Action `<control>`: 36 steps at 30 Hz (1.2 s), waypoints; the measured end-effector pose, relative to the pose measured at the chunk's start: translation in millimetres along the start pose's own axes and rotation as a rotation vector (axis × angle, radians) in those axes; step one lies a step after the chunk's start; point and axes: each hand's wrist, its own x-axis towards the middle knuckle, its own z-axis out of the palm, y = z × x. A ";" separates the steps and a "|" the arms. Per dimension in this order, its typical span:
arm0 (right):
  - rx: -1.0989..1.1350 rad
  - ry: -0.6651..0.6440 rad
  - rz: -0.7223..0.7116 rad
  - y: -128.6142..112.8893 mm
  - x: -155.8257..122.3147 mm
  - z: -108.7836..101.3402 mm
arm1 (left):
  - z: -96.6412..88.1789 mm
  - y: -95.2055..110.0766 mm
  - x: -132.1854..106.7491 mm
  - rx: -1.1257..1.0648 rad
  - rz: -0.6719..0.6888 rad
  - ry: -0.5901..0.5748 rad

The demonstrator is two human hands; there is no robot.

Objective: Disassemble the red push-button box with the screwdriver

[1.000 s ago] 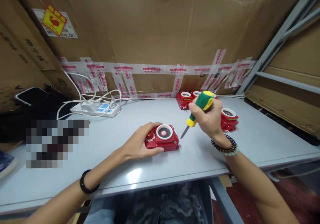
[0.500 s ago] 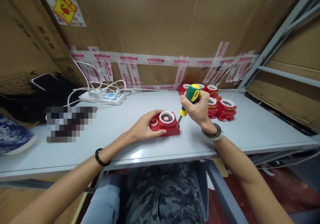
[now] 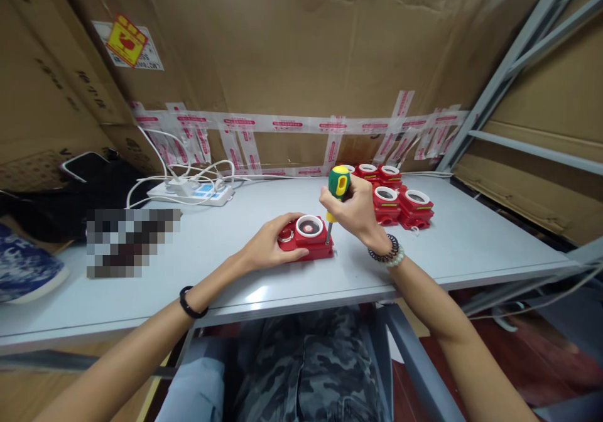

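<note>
A smooth pale surface (image 3: 198, 240) is backed by creased, taped cardboard (image 3: 264, 45). A chunky green-and-yellow screwdriver (image 3: 335, 185) is gripped pretty much upright in the right hand (image 3: 355, 208), tip held at the right end of a boxy red unit (image 3: 320, 250). That unit's clasped by the left hand (image 3: 268, 244) near the front edge (image 3: 301, 303), with decent bare room behind it. It's topped by a white ring (image 3: 298, 227) around a dark disc (image 3: 308, 228).

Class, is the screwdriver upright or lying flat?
Nearly upright: the screwdriver in the right hand has its handle on top, shaft pointing down at the red device.
</note>
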 end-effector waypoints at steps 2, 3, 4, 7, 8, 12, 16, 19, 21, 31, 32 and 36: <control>-0.027 0.010 -0.036 -2.0 -1.4 0.5 | 0.3 -0.4 -0.2 0.000 0.000 0.004; -0.043 0.016 -0.053 -2.5 -2.5 0.7 | 0.4 -0.5 -0.3 -0.003 0.003 0.003; -0.058 0.022 -0.066 -2.7 -3.7 0.9 | 0.4 -0.5 -0.3 -0.007 0.008 0.003; -0.065 0.019 -0.062 -1.7 -7.5 2.1 | 0.3 0.0 -0.1 -0.016 0.012 -0.004; -0.054 0.017 -0.049 -1.1 -8.7 2.5 | 0.3 0.1 0.0 -0.018 0.012 -0.003; -0.069 0.026 -0.074 0.2 -12.2 3.0 | 0.2 0.3 0.0 -0.023 0.009 -0.002; -0.218 0.045 -0.170 -0.8 -12.1 -0.2 | -0.5 0.2 -0.1 -0.015 0.015 -0.003; -0.318 0.096 -0.240 -1.9 -9.7 -4.6 | -1.0 0.4 -0.3 -0.008 0.020 -0.002; -0.339 0.135 -0.272 -2.5 -7.9 -7.8 | -1.1 0.7 -0.4 -0.007 0.018 -0.004; -0.303 -0.065 -0.165 -20.0 -7.8 -18.4 | -0.8 0.6 -0.9 -0.016 0.013 -0.004; -0.313 -0.076 -0.164 -22.7 -8.5 -19.7 | -1.0 0.8 -0.9 -0.017 0.011 -0.008; -0.371 -0.115 -0.171 -30.0 -10.4 -27.0 | -1.8 2.2 -0.8 -0.023 0.010 -0.013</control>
